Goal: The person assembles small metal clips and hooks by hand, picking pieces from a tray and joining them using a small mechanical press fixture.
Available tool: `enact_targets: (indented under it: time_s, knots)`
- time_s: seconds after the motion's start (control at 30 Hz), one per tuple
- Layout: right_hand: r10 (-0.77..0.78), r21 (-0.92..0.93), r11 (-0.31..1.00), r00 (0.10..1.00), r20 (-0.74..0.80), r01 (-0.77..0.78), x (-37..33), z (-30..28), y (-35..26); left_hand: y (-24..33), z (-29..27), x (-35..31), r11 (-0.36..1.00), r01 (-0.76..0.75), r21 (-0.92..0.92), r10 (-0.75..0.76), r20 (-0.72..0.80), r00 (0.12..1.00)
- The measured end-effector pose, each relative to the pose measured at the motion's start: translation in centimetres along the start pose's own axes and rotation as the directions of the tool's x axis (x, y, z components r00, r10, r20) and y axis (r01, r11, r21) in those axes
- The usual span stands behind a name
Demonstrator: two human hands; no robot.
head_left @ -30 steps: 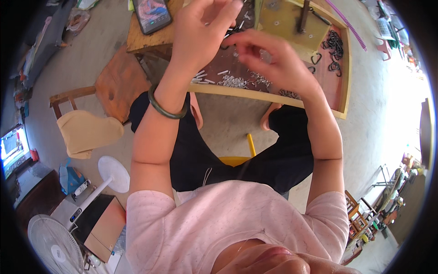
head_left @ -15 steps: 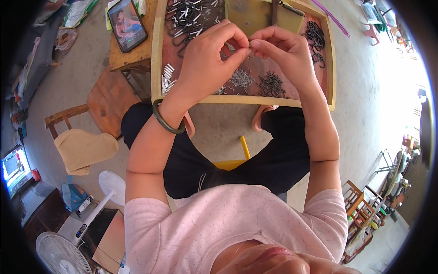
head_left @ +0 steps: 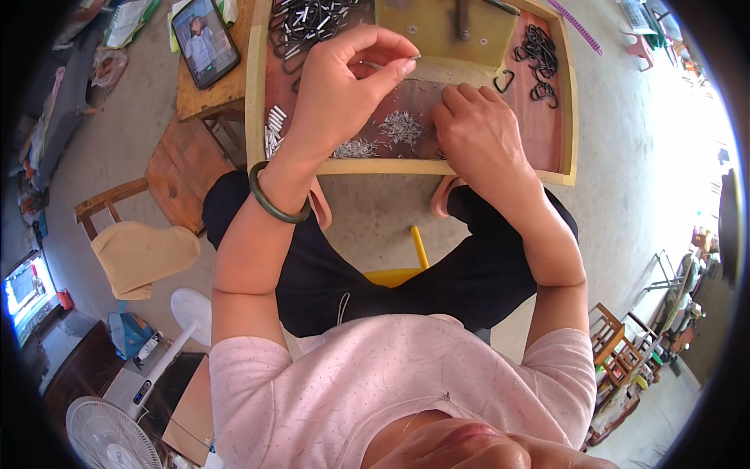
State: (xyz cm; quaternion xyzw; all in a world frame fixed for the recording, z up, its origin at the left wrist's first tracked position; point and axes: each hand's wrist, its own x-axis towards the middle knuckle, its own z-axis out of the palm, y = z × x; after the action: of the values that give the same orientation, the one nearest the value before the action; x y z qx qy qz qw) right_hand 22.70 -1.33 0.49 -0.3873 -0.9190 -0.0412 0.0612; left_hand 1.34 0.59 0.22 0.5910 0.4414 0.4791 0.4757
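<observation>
Metal piece (head_left: 417, 56), tiny and only partly visible, sits at the fingertips of the left hand (head_left: 337, 90), upper middle of the frame, above the counter (head_left: 367, 166). That grip is narrow, thumb and forefinger pinched on it. 0.5 seconds earlier the 2 hands met at their fingertips; now they are well apart. The right hand (head_left: 480, 129) has dropped to the counter's lower right, palm down and fingers curled, covering the spot where dark pins lay in view. Its fingertips are hidden, so whether that grip holds anything cannot be told. Joint handling thus seems paused, the left hand alone holding the piece. Silver pins (head_left: 401, 127) lie between the hands, white tubes (head_left: 274, 131) at the counter's left edge, and a clip (head_left: 504, 80) just above the right hand.
</observation>
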Motion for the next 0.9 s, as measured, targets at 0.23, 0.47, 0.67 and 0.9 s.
enact_targets:
  time_s: [0.23,0.47,0.67,0.9]
  knots:
    - [0.127,0.483,0.856,0.981,0.147,-0.183,1.3,-2.0,1.6,-0.1,0.1,-0.2,0.995,0.094,-0.028,-0.093,0.036,0.995]
    - [0.276,0.941,0.248,0.948,0.159,-0.23,1.5,-2.0,3.3,0.1,-0.1,-0.3,0.943,0.271,-0.193,-0.236,0.188,0.953]
    - [0.35,0.986,0.11,0.934,0.076,-0.122,2.3,-1.1,2.9,-0.3,0.2,-0.4,0.926,0.22,-0.308,-0.172,0.176,0.969]
    - [0.368,0.994,0.1,0.93,0.003,-0.043,2.6,-0.7,2.2,-0.1,0.2,-0.2,0.933,0.22,-0.283,-0.159,0.224,0.962]
